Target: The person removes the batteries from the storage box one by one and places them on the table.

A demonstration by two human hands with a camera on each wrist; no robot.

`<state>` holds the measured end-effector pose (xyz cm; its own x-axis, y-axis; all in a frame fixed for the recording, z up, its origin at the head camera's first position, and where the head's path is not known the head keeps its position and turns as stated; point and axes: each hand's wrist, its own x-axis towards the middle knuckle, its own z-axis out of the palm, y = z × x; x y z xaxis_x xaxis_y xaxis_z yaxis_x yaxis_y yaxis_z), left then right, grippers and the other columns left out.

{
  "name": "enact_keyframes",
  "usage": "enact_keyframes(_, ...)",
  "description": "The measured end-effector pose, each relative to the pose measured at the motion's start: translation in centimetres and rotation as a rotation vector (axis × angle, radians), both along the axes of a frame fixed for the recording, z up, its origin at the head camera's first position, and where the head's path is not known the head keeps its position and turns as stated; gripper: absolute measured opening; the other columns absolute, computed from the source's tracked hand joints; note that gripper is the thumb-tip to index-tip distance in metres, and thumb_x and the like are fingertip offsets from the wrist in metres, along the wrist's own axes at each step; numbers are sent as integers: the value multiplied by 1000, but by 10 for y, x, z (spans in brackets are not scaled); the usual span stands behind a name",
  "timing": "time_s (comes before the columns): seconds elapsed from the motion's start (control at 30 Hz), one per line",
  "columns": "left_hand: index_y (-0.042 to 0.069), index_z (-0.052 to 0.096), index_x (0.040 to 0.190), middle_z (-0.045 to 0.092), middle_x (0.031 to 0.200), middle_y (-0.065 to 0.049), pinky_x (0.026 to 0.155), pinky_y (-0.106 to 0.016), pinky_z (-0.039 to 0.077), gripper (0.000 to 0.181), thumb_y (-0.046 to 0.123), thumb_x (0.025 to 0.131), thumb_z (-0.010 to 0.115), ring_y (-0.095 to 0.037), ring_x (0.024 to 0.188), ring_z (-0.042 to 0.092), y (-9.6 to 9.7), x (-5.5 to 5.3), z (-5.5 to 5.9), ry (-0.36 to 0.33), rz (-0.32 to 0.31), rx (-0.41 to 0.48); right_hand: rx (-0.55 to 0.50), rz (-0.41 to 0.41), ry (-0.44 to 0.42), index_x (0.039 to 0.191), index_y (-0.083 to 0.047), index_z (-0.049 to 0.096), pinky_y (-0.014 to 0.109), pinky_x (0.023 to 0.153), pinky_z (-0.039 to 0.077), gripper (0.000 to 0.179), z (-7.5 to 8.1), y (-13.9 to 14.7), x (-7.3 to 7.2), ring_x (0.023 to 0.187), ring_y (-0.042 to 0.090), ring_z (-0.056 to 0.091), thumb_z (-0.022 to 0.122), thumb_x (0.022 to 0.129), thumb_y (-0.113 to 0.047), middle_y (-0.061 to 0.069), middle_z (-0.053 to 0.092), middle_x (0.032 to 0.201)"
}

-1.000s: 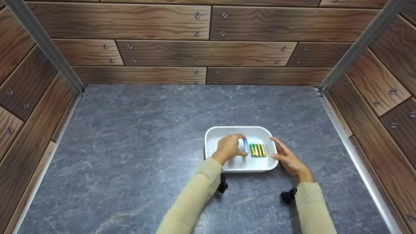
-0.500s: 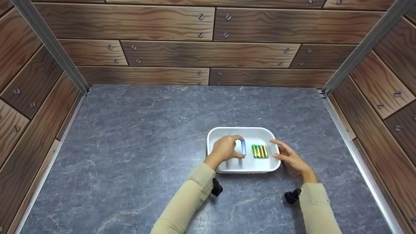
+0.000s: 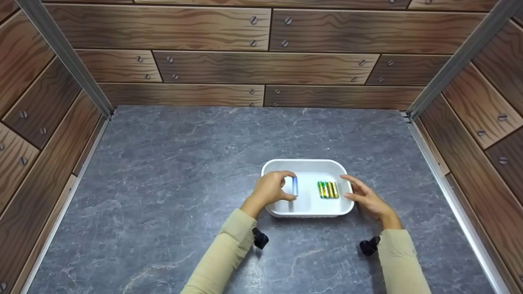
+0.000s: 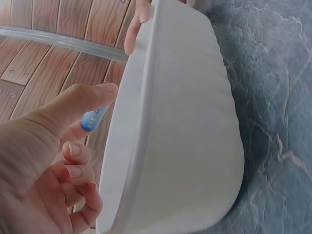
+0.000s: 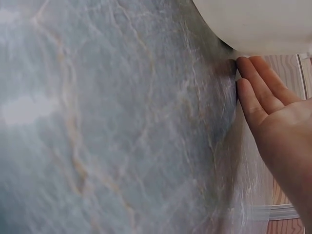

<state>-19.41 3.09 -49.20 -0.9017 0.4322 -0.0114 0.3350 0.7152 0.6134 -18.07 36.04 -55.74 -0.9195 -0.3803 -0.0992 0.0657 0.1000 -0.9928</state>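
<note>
My left hand (image 3: 267, 190) pinches a blue battery (image 3: 295, 186) by its two ends, between thumb and index finger, over the left half of a white tray (image 3: 304, 206). In the left wrist view the blue battery (image 4: 91, 120) shows partly behind the thumb, and the other fingers curl loosely. Several green and gold batteries (image 3: 328, 190) lie side by side in the tray's right half. At the tray's right end is my right hand (image 3: 369, 202), thumb and index fingertips at the rim. The right wrist view shows three fairly straight fingers (image 5: 263, 90) beside the tray's outer wall.
The tray stands on a grey marbled tabletop (image 3: 184, 163), right of its middle. Wood-plank-patterned walls (image 3: 204, 65) enclose the back and sides, with metal posts (image 3: 457, 61) at the corners. A black wrist camera (image 3: 260, 238) hangs below the left cuff.
My left hand has moved left within the tray, carrying the blue battery away from the green and gold ones. The right hand stays at the rim. The head view has shifted slightly.
</note>
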Motion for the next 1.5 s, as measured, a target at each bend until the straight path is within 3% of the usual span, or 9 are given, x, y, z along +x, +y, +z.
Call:
enact_keyframes(0.17,19,66,118,44,70,7,55,-20,27,55,30,68,86,-7,60,35,-11,1,0,-9,-7,42,-24,11,28,147,-1,32,14,93,46,61,0,0,1,120,-8,50,57,92,-1,-18,52,133)
enact_keyframes(0.3,17,66,119,51,71,-1,55,-20,26,55,29,69,86,-8,60,35,-21,1,1,-22,-13,66,-35,11,34,147,1,31,15,92,47,61,0,-1,1,120,-7,51,56,92,1,-18,53,132)
enact_keyframes(0.57,18,66,119,45,71,4,55,-20,26,56,28,68,86,-9,62,36,-35,0,1,-46,1,77,0,-3,23,148,0,30,16,92,48,62,0,-2,1,120,-7,50,57,92,-2,-16,51,132)
enact_keyframes(0.67,17,66,119,48,71,-1,55,-21,26,55,26,68,86,-9,61,35,-39,0,1,-48,3,98,-9,-2,23,148,1,30,16,92,47,62,0,-2,1,120,-7,50,57,92,-1,-16,51,132)
enact_keyframes(0.9,16,66,119,48,69,-1,54,-20,26,55,25,68,86,-8,59,35,-50,-1,0,-43,21,111,-25,-3,21,148,2,29,16,92,47,62,0,-1,1,120,-6,51,56,92,0,-16,52,132)
enact_keyframes(1.2,15,65,120,52,74,-8,56,-23,26,55,22,70,85,-11,60,34,-66,-1,-5,-85,42,138,-41,0,19,148,2,29,14,93,46,62,-1,-1,2,122,-8,48,56,92,0,-17,51,135)
enact_keyframes(1.5,14,65,119,41,69,3,57,-22,27,56,23,68,86,-11,61,35,-84,0,-9,-64,55,164,-40,-3,4,148,2,28,13,95,43,64,-2,-1,2,122,-11,46,57,92,-2,-17,47,136)
